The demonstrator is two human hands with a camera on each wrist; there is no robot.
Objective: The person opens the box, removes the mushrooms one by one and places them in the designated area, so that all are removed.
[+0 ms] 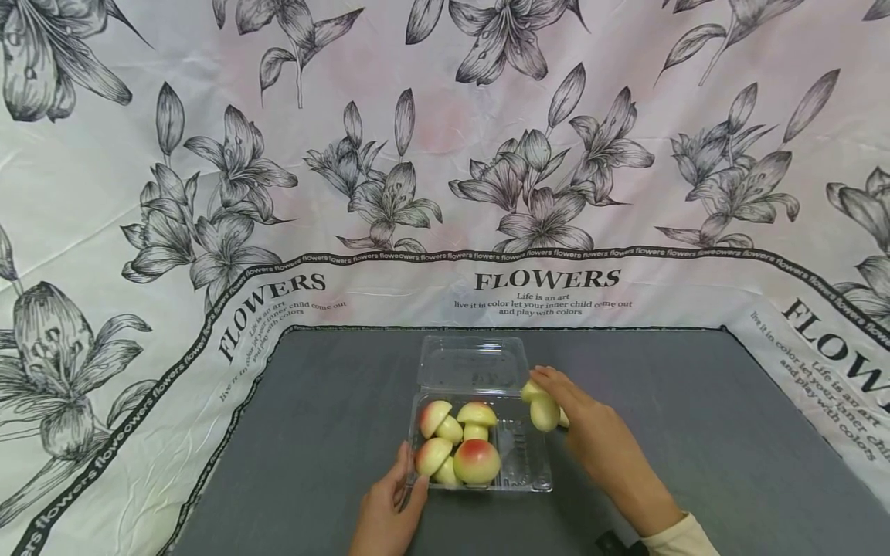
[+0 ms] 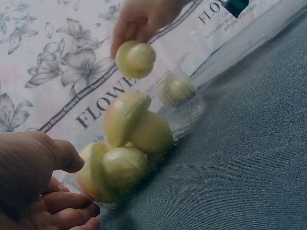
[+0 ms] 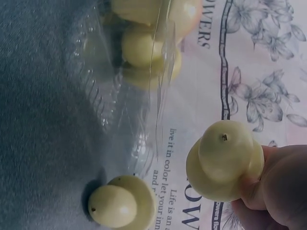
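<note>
A clear plastic box point(image 1: 521, 467) stands on the table with its hinged lid point(image 1: 473, 369) folded back. Several toy mushrooms point(image 1: 477, 463), yellow-green with reddish caps, fill its left and middle parts. My left hand point(image 1: 391, 506) grips the box's front left corner, thumb on the rim and fingers beside the wall. Just above the box's right edge, my right hand point(image 1: 606, 448) pinches another toy mushroom point(image 3: 225, 153), its stem end towards the right wrist camera. One more mushroom point(image 3: 112, 206) lies on the table right of the box, mostly hidden behind the right hand in the head view.
The grey tabletop point(image 1: 313, 432) surrounds the box. Behind it and along both sides hangs a white cloth point(image 1: 389, 293) printed with flowers and lettering. A small dark object point(image 1: 612, 543) shows by the right sleeve point(image 1: 681, 538).
</note>
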